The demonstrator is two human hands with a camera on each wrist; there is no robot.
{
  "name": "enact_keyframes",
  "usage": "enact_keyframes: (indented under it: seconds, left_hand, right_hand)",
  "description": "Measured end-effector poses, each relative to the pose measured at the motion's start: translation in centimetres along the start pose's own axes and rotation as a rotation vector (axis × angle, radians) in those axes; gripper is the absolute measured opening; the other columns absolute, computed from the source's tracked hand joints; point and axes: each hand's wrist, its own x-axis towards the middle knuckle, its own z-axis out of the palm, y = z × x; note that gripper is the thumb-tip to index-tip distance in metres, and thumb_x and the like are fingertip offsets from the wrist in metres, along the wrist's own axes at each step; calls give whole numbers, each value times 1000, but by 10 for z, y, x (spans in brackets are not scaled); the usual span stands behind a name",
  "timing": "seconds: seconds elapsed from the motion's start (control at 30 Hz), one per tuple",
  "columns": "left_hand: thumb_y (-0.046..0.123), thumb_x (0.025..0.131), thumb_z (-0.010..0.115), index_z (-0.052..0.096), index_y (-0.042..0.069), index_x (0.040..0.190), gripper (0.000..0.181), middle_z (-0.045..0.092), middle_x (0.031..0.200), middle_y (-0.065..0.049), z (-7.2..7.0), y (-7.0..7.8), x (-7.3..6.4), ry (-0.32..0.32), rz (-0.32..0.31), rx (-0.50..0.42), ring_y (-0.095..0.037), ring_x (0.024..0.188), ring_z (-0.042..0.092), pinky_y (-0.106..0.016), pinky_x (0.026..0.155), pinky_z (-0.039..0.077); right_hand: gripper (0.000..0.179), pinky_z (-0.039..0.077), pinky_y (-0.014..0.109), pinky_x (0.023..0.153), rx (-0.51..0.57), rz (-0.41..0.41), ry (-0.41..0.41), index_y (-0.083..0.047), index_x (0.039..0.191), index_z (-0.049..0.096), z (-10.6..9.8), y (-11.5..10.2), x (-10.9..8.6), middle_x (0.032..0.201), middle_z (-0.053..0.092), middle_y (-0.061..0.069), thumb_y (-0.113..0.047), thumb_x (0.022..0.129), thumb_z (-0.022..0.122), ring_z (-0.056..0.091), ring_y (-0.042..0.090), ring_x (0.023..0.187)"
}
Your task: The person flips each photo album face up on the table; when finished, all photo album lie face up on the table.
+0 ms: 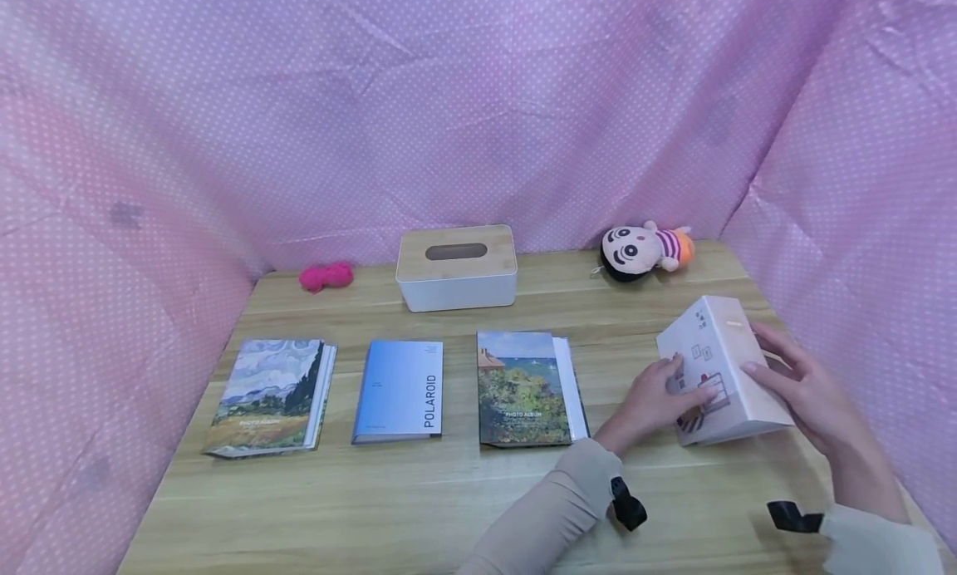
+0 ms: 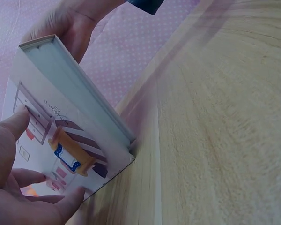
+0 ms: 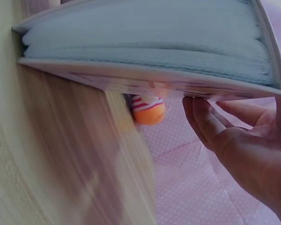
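Observation:
A thick white photo album (image 1: 721, 392) with small furniture drawings on its cover stands upright and tilted at the table's right side. Its page edges (image 3: 145, 33) face the right wrist camera, and one cover corner meets the wood in the left wrist view. My left hand (image 1: 650, 400) presses spread fingertips and thumb against the illustrated cover. On the other side, my right hand (image 1: 811, 392) holds the album, thumb at the spine and fingers against the back cover. In the right wrist view the right fingers (image 3: 203, 119) touch that cover; the thumb is hidden there.
Left of the hands lie a landscape album (image 1: 519, 392), a blue Polaroid album (image 1: 399, 392) and another painted album (image 1: 262, 396). Behind them stand a wood-topped tissue box (image 1: 456, 288), a pink plush (image 1: 326, 277) and a doll (image 1: 646, 251). Pink dotted cloth (image 1: 478, 101) encloses the table.

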Motion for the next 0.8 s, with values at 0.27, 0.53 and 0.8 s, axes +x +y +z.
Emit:
enact_keyframes:
  seconds: [0.27,0.53,0.8]
  left_hand:
    - [58,89,57,33,30,148,69,41,148,11,-9,1,-1,-1,66,-81,-7,131,44,-31,101,45]
    - [56,91,53,25,40,148,65,37,150,12,-22,9,-6,0,83,-116,-11,129,46,-33,96,50]
    - [45,91,60,23,40,149,68,46,142,9,-34,16,-9,25,110,-161,-8,120,53,-26,89,51]
  right_hand:
    - [64,57,27,69,-130,10,13,-17,152,27,13,-9,7,135,39,-8,-6,96,55,57,-8,103]
    - [66,58,31,70,-372,55,0,-22,154,17,25,-13,11,141,35,2,-19,99,53,54,-12,102]
    - [59,56,26,71,-331,34,5,-19,153,24,30,-13,13,130,45,-15,-20,100,50,55,-10,102]
